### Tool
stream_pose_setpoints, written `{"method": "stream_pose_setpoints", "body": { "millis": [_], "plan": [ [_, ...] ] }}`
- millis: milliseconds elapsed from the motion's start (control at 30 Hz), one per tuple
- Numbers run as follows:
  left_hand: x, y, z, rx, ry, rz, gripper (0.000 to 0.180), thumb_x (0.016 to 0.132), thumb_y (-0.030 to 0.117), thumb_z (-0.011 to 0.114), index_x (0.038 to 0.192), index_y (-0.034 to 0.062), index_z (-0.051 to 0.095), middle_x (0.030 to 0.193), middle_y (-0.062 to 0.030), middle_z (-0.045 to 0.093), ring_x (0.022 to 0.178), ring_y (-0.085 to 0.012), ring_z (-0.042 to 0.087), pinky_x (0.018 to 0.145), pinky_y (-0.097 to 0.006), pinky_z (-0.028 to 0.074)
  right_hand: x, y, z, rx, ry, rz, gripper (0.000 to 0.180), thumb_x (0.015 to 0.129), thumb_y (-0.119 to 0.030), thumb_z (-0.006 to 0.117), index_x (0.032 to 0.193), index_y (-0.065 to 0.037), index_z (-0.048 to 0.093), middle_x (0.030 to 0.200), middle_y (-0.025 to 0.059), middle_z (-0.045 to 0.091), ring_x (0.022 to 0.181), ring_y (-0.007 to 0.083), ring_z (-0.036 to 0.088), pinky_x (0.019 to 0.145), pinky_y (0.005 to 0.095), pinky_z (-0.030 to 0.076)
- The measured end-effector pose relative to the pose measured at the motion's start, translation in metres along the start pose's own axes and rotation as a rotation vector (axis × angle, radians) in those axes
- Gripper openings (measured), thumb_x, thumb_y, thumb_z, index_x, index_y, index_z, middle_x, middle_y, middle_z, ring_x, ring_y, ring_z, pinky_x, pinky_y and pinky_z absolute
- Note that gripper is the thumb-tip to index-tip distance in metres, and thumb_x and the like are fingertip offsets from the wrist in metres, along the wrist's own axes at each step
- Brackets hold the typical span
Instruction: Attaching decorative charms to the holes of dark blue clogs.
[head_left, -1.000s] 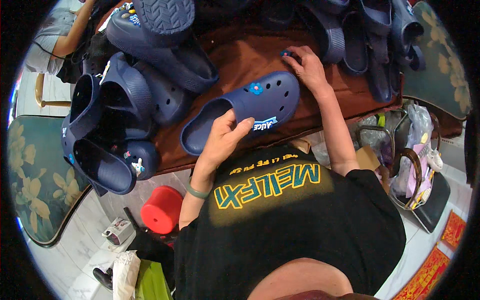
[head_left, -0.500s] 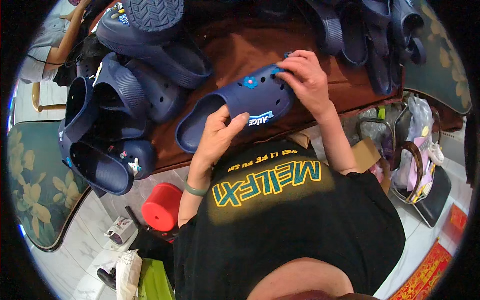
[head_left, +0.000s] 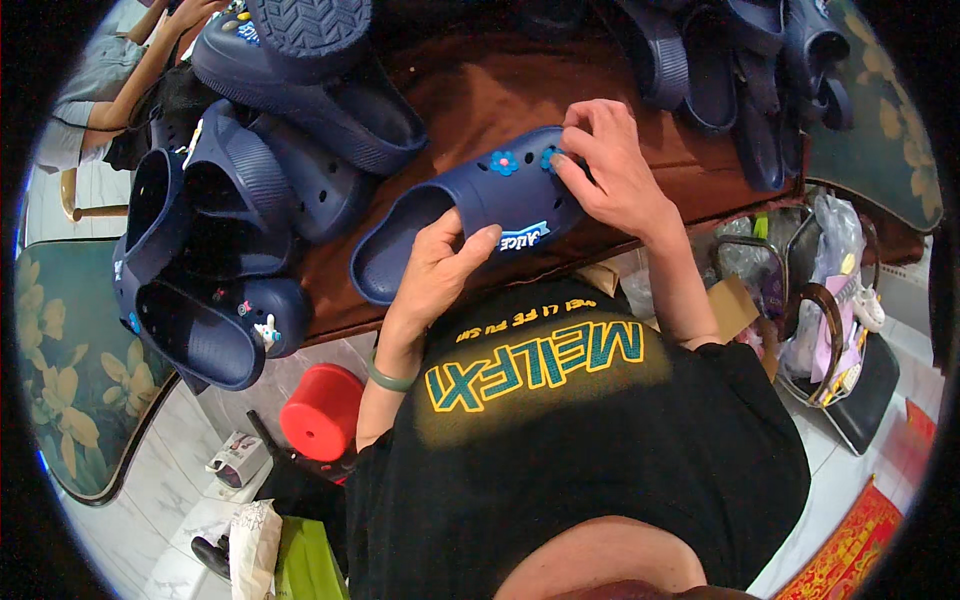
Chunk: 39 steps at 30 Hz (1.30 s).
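Observation:
A navy foam clog (head_left: 470, 215) lies tilted over the near edge of a brown table (head_left: 500, 95). My left hand (head_left: 435, 270) grips its side wall near the heel opening, thumb over the rim. My right hand (head_left: 610, 165) rests on the clog's toe, fingertips pressing a small blue charm (head_left: 550, 158) into a hole. A second blue flower charm (head_left: 504, 162) sits beside it on the upper. A pale label shows on the clog's side.
A heap of navy clogs (head_left: 230, 200) is at the left, more clogs (head_left: 740, 70) at the back right. A red stool (head_left: 322, 410) stands on the floor below. Bags and a basket (head_left: 830, 300) are at the right. Another person's arm (head_left: 130, 70) is top left.
My left hand lifted and turned the clog toward me. My right hand came from the table's far side onto the clog's toe with the small charm.

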<state>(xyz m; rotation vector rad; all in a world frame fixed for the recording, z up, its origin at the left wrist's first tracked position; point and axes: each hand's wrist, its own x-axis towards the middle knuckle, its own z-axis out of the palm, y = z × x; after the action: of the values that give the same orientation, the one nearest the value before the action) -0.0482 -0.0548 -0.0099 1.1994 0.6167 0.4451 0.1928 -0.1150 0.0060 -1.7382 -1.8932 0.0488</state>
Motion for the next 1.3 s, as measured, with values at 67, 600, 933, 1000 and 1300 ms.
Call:
{"method": "stream_pose_setpoints", "body": {
  "millis": [67, 600, 933, 1000, 1300],
  "plan": [
    [0.002, 0.001, -0.001, 0.015, 0.001, -0.057, 0.033, 0.093, 0.015, 0.06, 0.12, -0.0029, 0.06, 0.113, -0.0041, 0.063, 0.101, -0.0113, 0.056, 0.091, -0.027, 0.043, 0.004, 0.012, 0.009, 0.117, -0.048, 0.072, 0.015, 0.076, -0.014, 0.065, 0.087, -0.006, 0.059, 0.105, 0.0114, 0.052, 0.105, 0.0306, 0.045, 0.093, 0.0416, 0.036],
    [0.002, 0.002, 0.002, 0.022, -0.021, -0.026, 0.032, 0.093, 0.012, 0.059, 0.122, -0.0026, 0.059, 0.112, -0.0021, 0.063, 0.1, -0.0102, 0.055, 0.091, -0.026, 0.042, 0.022, 0.034, 0.01, 0.959, -0.445, 0.4, 0.031, 0.081, -0.02, 0.066, 0.108, -0.005, 0.064, 0.116, 0.0081, 0.061, 0.108, 0.0175, 0.054, 0.097, 0.0307, 0.04],
    [0.002, -0.002, 0.0, 0.01, -0.016, -0.042, 0.031, 0.094, 0.016, 0.058, 0.119, -0.0022, 0.06, 0.11, -0.0017, 0.063, 0.098, -0.0095, 0.055, 0.09, -0.026, 0.043, 0.009, 0.029, 0.019, 0.947, -0.2, 0.469, 0.021, 0.079, -0.014, 0.068, 0.097, -0.004, 0.064, 0.11, 0.0064, 0.063, 0.1, 0.0136, 0.057, 0.091, 0.0286, 0.045],
    [0.001, -0.003, -0.001, 0.044, -0.012, -0.053, 0.031, 0.095, 0.017, 0.058, 0.119, -0.0021, 0.06, 0.11, -0.0017, 0.063, 0.098, -0.0094, 0.055, 0.089, -0.026, 0.043, 0.002, 0.028, 0.02, 0.951, -0.109, 0.519, 0.02, 0.082, -0.013, 0.068, 0.099, -0.004, 0.064, 0.111, 0.0057, 0.063, 0.1, 0.0127, 0.057, 0.091, 0.027, 0.044],
    [0.001, -0.003, 0.0, 0.059, 0.034, -0.068, 0.031, 0.095, 0.018, 0.057, 0.118, -0.0018, 0.061, 0.107, -0.0002, 0.064, 0.095, -0.0078, 0.053, 0.086, -0.024, 0.043, -0.024, 0.081, 0.045, 0.49, 0.277, 0.577, 0.02, 0.085, -0.015, 0.068, 0.103, -0.007, 0.069, 0.095, 0.007, 0.065, 0.085, 0.0167, 0.06, 0.079, 0.0285, 0.047]
  ]
}}
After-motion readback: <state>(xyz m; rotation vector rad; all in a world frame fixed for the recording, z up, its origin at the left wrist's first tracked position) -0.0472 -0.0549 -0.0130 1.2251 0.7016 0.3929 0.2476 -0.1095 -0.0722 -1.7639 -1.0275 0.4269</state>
